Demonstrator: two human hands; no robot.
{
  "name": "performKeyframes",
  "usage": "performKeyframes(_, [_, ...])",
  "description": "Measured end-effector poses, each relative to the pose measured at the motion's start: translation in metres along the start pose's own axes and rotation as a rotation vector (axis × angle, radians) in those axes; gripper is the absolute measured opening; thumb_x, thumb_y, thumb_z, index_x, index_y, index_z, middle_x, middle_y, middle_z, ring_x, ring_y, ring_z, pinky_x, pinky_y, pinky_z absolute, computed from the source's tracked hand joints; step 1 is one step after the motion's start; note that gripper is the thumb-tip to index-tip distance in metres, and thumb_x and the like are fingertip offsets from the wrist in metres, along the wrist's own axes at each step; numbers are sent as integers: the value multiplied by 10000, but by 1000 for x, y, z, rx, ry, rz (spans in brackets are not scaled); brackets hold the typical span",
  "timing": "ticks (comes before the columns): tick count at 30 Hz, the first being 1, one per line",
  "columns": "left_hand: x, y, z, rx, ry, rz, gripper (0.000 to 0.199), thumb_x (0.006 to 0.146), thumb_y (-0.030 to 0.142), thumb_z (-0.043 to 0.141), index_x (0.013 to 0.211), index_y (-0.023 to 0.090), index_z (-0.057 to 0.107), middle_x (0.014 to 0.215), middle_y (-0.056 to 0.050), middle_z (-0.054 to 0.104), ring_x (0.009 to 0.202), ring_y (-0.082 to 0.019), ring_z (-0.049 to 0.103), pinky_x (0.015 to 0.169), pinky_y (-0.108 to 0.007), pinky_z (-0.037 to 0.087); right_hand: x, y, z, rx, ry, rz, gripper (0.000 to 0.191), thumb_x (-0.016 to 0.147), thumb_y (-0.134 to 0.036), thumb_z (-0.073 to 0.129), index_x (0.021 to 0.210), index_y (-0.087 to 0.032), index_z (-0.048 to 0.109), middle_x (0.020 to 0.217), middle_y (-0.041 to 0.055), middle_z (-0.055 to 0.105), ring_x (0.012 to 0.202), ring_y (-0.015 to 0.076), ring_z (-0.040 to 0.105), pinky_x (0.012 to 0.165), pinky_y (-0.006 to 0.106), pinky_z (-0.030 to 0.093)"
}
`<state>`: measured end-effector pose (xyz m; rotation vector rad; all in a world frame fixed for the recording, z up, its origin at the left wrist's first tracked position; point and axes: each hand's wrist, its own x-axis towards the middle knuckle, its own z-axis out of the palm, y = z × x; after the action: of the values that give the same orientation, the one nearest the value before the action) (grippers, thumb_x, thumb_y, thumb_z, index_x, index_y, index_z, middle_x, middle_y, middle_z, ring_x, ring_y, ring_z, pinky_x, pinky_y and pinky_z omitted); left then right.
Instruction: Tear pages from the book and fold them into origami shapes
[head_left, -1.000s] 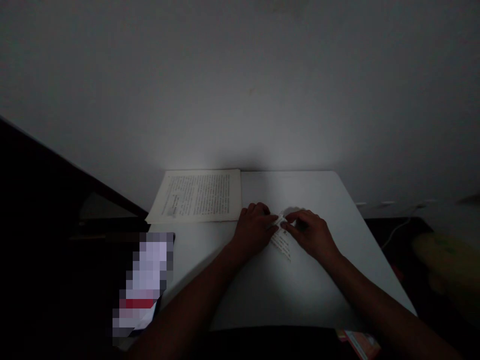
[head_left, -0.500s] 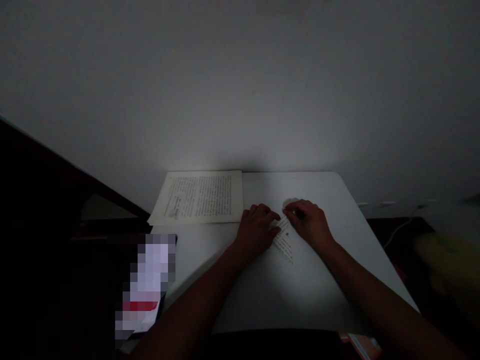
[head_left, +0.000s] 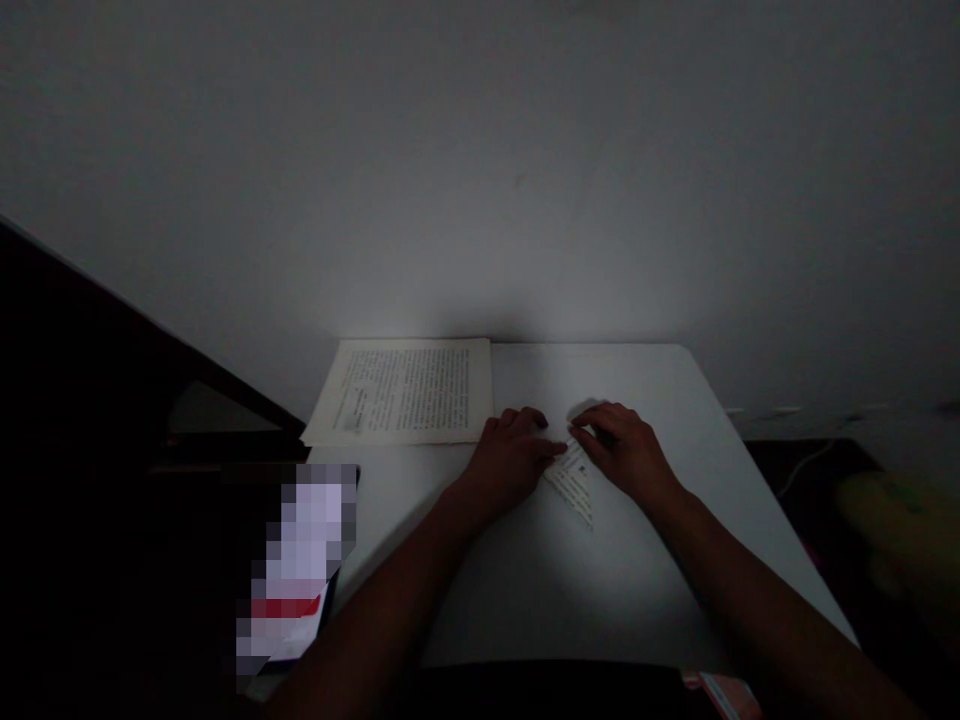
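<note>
A small piece of printed paper (head_left: 576, 490), folded to a pointed, triangular shape, lies on the white table (head_left: 517, 610) between my hands. My left hand (head_left: 510, 460) rests at its left side, fingers apart, with one finger stretched out and pressing on the paper. At the paper's upper corner, the thumb and forefinger of my right hand (head_left: 626, 445) are pinched together on it. The exact grip at that corner is hard to see in the dim light.
A printed sheet or stack of pages (head_left: 409, 390) lies at the table's back left, against the wall (head_left: 510, 200). A tablet or phone with a blurred-out screen (head_left: 300, 570) is at the left edge. A pale cable (head_left: 806, 465) runs beyond the right edge.
My left hand's finger has straightened and reaches further over the paper, and its thumb has drawn back. My right hand stays at the upper corner. The whole view has shifted slightly.
</note>
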<state>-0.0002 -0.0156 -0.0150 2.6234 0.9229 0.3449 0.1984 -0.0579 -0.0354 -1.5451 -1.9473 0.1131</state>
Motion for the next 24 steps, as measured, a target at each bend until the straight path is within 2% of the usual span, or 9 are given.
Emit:
performKeyframes(5, [-1, -8, -6, -14, -88, 31, 325, 886, 215, 496, 1148, 364, 618, 1232, -49, 499, 1107, -254, 454, 901, -449, 367, 1, 1, 1, 17, 0, -1, 75, 843, -288, 587, 851, -224, 626, 860, 36, 680, 819, 200, 611, 768, 367, 443])
performKeyframes(13, [2, -10, -11, -24, -128, 47, 370, 848, 188, 531, 1159, 372, 607, 1246, -52, 489, 1127, -264, 451, 911, -471, 364, -1, 0, -4, 15, -33, -13, 74, 837, -276, 595, 876, -224, 632, 890, 42, 679, 848, 203, 606, 790, 378, 449])
performKeyframes(18, [4, -11, -15, -77, -138, 36, 370, 813, 167, 557, 1134, 339, 623, 1252, -49, 503, 1131, -264, 455, 923, -478, 364, -5, -4, -2, -57, -41, -11, 112, 828, -301, 595, 890, -223, 646, 938, 52, 675, 878, 220, 599, 791, 398, 444])
performKeyframes(24, [7, -16, -12, -183, -103, -13, 106, 771, 195, 598, 863, 216, 646, 1202, -29, 560, 1111, -237, 480, 938, -447, 370, -7, -19, 1, -162, -24, 57, 225, 784, -392, 625, 900, -201, 654, 949, 67, 653, 907, 238, 575, 804, 413, 444])
